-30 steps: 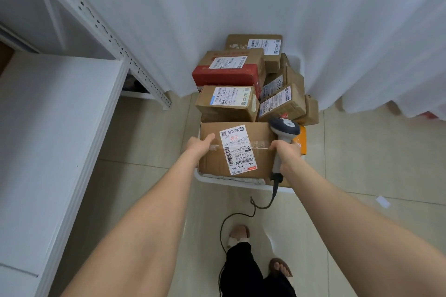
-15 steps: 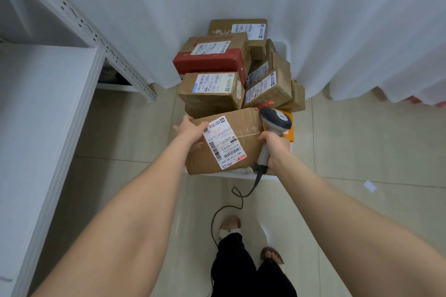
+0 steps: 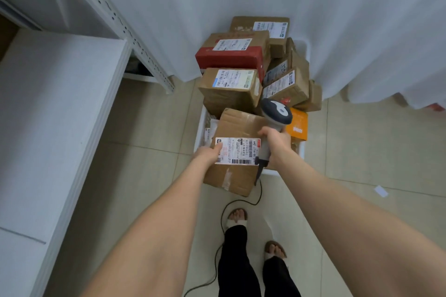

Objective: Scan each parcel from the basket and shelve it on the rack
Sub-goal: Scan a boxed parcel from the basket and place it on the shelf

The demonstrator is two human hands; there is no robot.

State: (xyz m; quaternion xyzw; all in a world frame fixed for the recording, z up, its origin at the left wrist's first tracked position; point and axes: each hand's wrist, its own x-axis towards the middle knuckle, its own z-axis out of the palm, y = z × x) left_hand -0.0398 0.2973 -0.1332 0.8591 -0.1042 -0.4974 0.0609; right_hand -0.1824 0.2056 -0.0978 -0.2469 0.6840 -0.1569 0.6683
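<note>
A brown cardboard parcel (image 3: 235, 171) with a white shipping label is lifted clear of the white basket (image 3: 200, 128), above its near edge. My left hand (image 3: 207, 153) grips its left side, thumb on the label. My right hand (image 3: 275, 138) grips the handle of a grey barcode scanner (image 3: 276, 111) and also presses against the parcel's right side. Several more boxes fill the basket, among them a red-sided box (image 3: 229, 56) and an orange box (image 3: 299, 126). The white rack shelf (image 3: 55, 116) stands at the left.
A perforated rack upright (image 3: 113, 19) slants down between the shelf and a white curtain (image 3: 313, 7) behind the basket. The scanner's black cable (image 3: 224, 214) trails over the tiled floor past my sandalled feet. A paper scrap (image 3: 380, 191) lies at the right.
The parcel has risen out of the basket and come toward me, turning so its label faces up. Both hands moved with it; the scanner stayed in my right hand.
</note>
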